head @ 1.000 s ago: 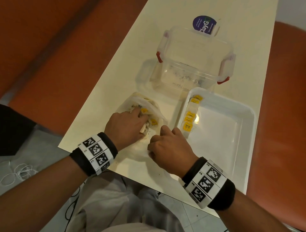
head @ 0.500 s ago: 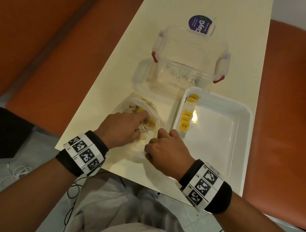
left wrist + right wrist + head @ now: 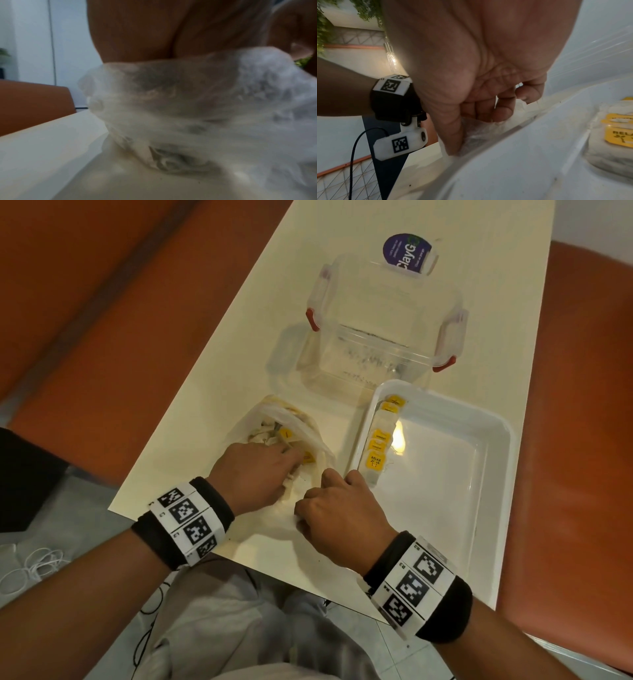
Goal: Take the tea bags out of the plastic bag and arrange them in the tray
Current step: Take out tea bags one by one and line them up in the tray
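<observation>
A crumpled clear plastic bag (image 3: 294, 422) lies on the table just left of the white tray (image 3: 445, 402), with yellow-tagged tea bags (image 3: 285, 433) showing inside it. My left hand (image 3: 253, 470) reaches into the bag's mouth, and its fingertips are hidden among the tea bags. In the left wrist view the bag (image 3: 188, 108) covers the fingers below the palm (image 3: 154, 33). My right hand (image 3: 339, 508) pinches the bag's near edge beside the tray's corner, fingers curled (image 3: 477, 132) on the plastic (image 3: 518, 106). Several tea bags (image 3: 375, 460) line the tray's left wall, the nearest one (image 3: 616, 135) showing in the right wrist view.
A clear lidded container (image 3: 383, 337) with red latches stands behind the bag and tray. Beyond it lies a purple-labelled round item (image 3: 406, 251). Orange seats (image 3: 85, 337) flank the narrow cream table (image 3: 239, 337). The rest of the tray floor (image 3: 462, 491) is bare.
Both hands stay at the bag. The left hand has shifted slightly inside it, and the right hand keeps its pinch on the edge.
</observation>
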`<state>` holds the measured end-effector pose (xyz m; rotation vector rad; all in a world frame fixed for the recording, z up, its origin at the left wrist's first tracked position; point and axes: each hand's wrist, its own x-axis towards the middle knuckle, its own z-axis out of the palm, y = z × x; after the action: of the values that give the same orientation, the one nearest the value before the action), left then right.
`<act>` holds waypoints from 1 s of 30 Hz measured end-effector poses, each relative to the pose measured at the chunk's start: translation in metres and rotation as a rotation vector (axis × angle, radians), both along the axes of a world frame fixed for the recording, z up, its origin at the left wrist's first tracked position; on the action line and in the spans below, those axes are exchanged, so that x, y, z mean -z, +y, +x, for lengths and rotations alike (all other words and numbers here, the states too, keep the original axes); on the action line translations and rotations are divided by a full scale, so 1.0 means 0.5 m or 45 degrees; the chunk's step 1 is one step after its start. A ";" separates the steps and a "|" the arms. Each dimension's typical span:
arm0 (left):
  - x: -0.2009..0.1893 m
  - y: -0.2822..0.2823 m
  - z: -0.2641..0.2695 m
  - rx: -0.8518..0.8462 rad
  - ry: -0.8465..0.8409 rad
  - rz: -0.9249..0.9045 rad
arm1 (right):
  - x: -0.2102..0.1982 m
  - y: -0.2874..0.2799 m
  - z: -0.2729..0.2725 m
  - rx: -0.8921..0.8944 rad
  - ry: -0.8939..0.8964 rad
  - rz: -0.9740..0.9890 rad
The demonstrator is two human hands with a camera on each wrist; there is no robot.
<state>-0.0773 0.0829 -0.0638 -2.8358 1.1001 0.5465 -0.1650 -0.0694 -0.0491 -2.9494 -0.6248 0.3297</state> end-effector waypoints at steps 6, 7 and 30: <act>-0.024 0.028 0.024 -0.186 0.242 -0.277 | -0.007 -0.005 0.000 0.001 0.046 0.014; -0.031 0.033 0.029 -0.254 0.305 -0.345 | -0.006 -0.005 0.000 -0.001 0.053 0.014; -0.092 0.043 -0.005 -1.027 1.458 -1.401 | -0.081 -0.047 0.047 0.827 0.255 1.213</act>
<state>-0.0797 0.1043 -0.0180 -3.8509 -0.0083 2.5083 -0.1415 -0.0930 -0.0088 -1.9959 0.1965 0.1742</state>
